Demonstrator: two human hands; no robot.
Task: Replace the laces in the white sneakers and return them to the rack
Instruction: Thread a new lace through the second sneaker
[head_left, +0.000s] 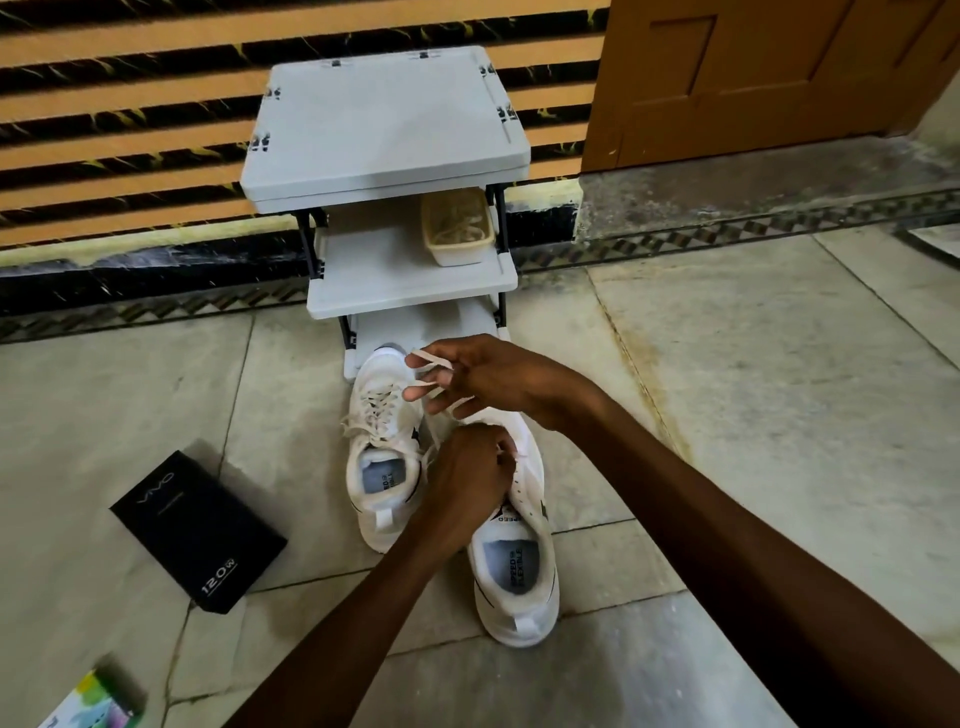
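Two white sneakers stand side by side on the floor in front of the white rack (410, 291). The left sneaker (382, 467) is laced, with loose lace ends at its side. The right sneaker (519, 577) lies under both hands. My left hand (470, 478) grips the right sneaker at its eyelet area, fingers curled. My right hand (488, 379) is raised above the sneaker's toe and holds a pale lace (428, 358) looped through its fingers. The right sneaker's front is hidden by the hands.
A beige basket (457, 228) with pale laces sits on the rack's middle shelf at the right. A black box (200, 527) lies on the floor to the left. A colourful box (96, 701) shows at the bottom left corner. A wooden door (769, 78) is at the right.
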